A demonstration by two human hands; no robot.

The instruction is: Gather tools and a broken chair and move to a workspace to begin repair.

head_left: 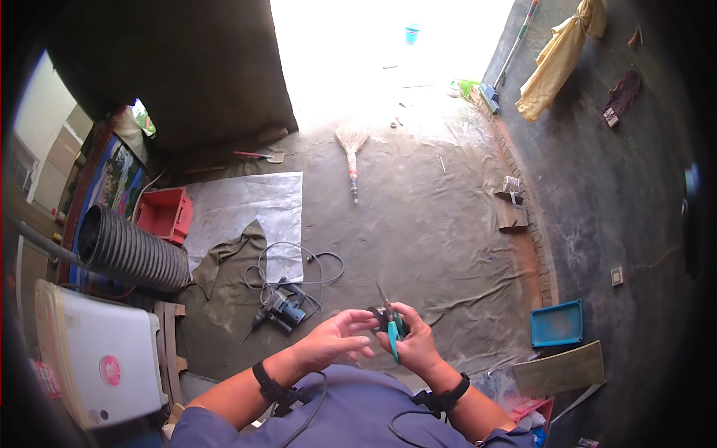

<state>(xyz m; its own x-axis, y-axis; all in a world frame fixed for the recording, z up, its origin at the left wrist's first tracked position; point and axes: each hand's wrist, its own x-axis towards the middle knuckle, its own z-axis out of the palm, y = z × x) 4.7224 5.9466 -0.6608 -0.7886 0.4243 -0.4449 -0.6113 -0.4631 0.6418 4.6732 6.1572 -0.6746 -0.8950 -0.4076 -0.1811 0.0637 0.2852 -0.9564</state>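
Note:
My right hand is closed around a pair of scissors with teal handles, its dark blades pointing up and away from me. A black, rounded thing, perhaps a roll of tape, sits beside the scissors between my two hands. My left hand has its fingers apart and curved, the thumb separate; its fingertips reach the edge of the black thing. Whether they touch it I cannot tell. Both wrists wear black straps with cables.
A corded power drill lies left of my hands beside a dark cloth. Farther left are a ribbed black hose, a red crate and a white container. A broom lies ahead; a blue tray stands right.

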